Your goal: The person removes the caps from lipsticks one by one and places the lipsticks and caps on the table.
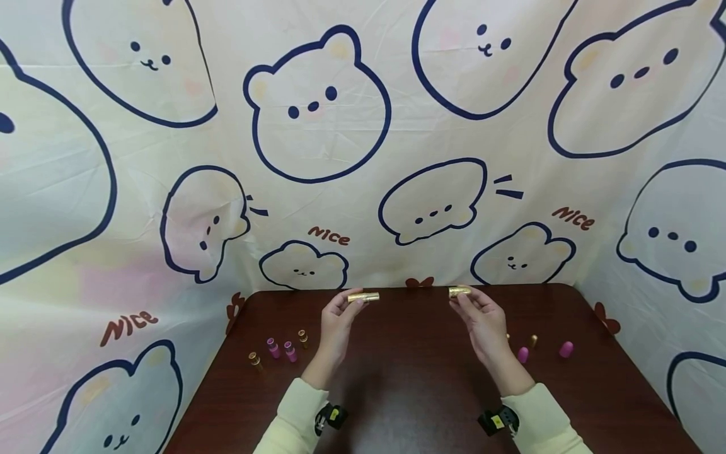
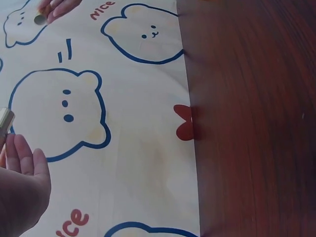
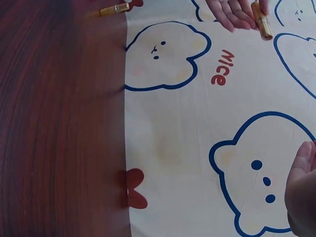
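In the head view my left hand (image 1: 336, 328) pinches a slim gold tube (image 1: 368, 296), much like a lipstick tube, between thumb and fingers. It lies nearly level above the table's far part. Opposite it, my right hand (image 1: 486, 325) pinches a shorter gold cap (image 1: 457, 292) with a rounded end. A wide gap separates the two pieces. The left wrist view catches the gold tube (image 2: 6, 120) at its edge and the cap's dark round end (image 2: 40, 19). From the right wrist, the gold tube (image 3: 263, 22) shows in the left fingers, while the right hand's grip is cut off.
Left on the brown table (image 1: 408, 391) stand two purple tubes (image 1: 273, 348) and two gold tubes (image 1: 255, 360). To the right are purple caps (image 1: 566, 350) and gold caps (image 1: 533, 341), one partly behind the right hand. A printed cloth (image 1: 363, 208) hangs behind and at the sides.
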Motion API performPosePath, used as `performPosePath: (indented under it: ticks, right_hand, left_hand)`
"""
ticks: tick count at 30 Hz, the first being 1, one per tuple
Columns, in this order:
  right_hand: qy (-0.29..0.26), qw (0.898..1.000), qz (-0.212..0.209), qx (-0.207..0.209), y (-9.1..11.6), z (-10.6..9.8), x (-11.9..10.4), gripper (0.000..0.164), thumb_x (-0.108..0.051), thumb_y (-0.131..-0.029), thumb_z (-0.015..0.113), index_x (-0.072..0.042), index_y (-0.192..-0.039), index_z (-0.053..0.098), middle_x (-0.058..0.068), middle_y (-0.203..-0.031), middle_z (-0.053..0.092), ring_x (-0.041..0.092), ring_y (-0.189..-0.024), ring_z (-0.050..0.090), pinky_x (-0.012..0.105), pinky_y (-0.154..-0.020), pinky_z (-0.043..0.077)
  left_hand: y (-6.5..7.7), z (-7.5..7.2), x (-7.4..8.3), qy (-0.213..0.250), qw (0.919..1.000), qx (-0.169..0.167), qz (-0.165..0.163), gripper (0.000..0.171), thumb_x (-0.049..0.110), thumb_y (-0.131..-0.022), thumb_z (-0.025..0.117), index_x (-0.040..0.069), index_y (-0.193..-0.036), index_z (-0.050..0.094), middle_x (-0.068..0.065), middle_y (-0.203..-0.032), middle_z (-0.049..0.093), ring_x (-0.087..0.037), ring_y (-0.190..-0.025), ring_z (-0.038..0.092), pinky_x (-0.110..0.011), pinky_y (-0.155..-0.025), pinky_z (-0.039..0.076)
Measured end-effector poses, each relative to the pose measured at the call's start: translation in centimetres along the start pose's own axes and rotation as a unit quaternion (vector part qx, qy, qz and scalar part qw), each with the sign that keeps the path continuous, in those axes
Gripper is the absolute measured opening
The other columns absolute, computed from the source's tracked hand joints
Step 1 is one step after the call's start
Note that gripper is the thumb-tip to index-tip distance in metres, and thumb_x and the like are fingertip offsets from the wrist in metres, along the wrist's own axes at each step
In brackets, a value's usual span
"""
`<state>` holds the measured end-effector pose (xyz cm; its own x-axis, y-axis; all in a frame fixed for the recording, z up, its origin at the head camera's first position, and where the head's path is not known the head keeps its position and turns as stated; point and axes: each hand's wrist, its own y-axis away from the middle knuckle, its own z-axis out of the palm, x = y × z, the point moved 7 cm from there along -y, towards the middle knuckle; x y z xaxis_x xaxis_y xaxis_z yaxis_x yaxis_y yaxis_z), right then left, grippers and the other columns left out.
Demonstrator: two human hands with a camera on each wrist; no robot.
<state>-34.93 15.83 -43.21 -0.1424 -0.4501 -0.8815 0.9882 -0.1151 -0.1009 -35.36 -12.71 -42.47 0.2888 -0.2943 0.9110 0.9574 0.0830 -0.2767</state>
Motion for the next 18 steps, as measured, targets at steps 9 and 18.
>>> performPosePath:
  ticks: [9,18]
  right_hand:
    - [-0.019,1.000,-0.023,0.001,-0.2,-1.3,-0.6,0.012,-0.009,-0.093,0.065,-0.010,-0.104,0.068,0.002,-0.099,0.068,0.012,-0.093,0.067,0.033,-0.090,0.049]
    - [-0.009,0.999,-0.038,0.009,-0.2,-3.0,-1.4,0.013,-0.007,-0.093,0.063,-0.006,-0.106,0.067,0.001,-0.098,0.068,0.011,-0.091,0.067,0.029,-0.087,0.051]
  left_hand:
    - [0.2,-1.0,-0.7,-0.035,0.9991,-0.006,-0.026,0.028,0.006,-0.095,0.061,-0.013,-0.115,0.061,-0.017,-0.108,0.066,-0.018,-0.097,0.067,-0.032,-0.092,0.049]
    - [0.4,-2.3,-0.8,-0.047,0.9981,0.009,-0.038,0.026,0.002,-0.094,0.061,-0.016,-0.113,0.060,-0.012,-0.103,0.066,-0.019,-0.096,0.067,-0.039,-0.093,0.048]
